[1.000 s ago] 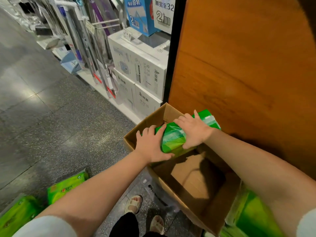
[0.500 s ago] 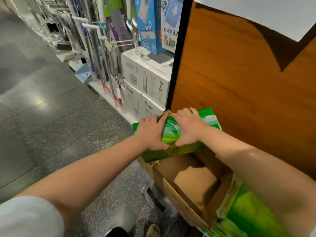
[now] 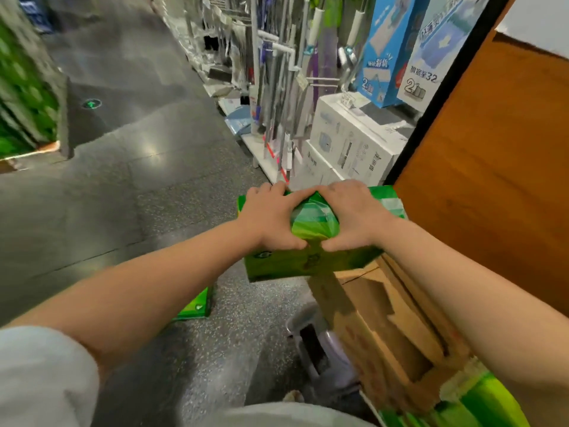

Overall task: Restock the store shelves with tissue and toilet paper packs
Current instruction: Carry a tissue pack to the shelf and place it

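We grip the green tissue pack (image 3: 311, 260) with both hands, left hand (image 3: 271, 220) and right hand (image 3: 354, 217) curled over its top; it hangs level above the open cardboard box (image 3: 385, 328); its long axis runs left to right, broad printed face toward us.

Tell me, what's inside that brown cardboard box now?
The cardboard box shows only bare brown walls and flaps inside. Its bottom is mostly hidden by its walls and the right arm. The green pack is above it, held by the left hand and right hand.
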